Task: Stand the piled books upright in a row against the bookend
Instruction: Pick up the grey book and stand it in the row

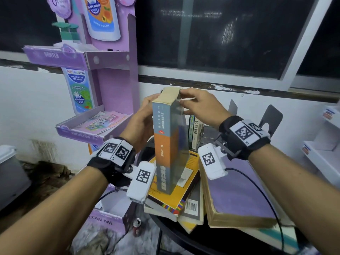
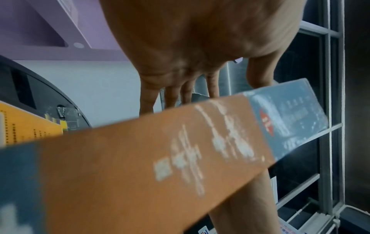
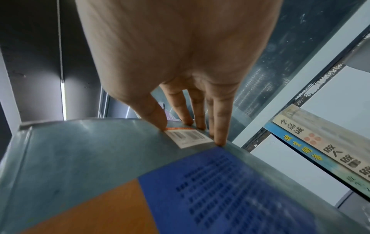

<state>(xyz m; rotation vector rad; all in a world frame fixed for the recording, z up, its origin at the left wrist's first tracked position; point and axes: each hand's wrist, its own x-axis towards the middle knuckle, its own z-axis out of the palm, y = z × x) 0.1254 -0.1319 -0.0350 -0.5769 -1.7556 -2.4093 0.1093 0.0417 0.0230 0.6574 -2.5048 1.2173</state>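
A thick grey and orange book [image 1: 170, 144] stands upright on a yellow book [image 1: 185, 183] atop the pile. My left hand [image 1: 142, 122] grips its far-left side; in the left wrist view the fingers [image 2: 176, 88] pass behind the spine [image 2: 140, 158]. My right hand [image 1: 198, 105] holds its top right corner, fingertips [image 3: 219, 139] on the back cover [image 3: 100, 158] by the barcode. A purple book [image 1: 239, 196] lies flat to the right. Behind, two books [image 1: 196, 133] [image 3: 320, 147] stand upright near a black bookend [image 1: 271, 116].
The pile lies on a round black table [image 1: 174, 234]. A purple cardboard display stand [image 1: 103, 70] rises at the left, close to my left hand. White shelves [image 1: 322, 153] are at the right. A can [image 1: 137, 224] and a purple box [image 1: 108, 218] sit below the table's edge.
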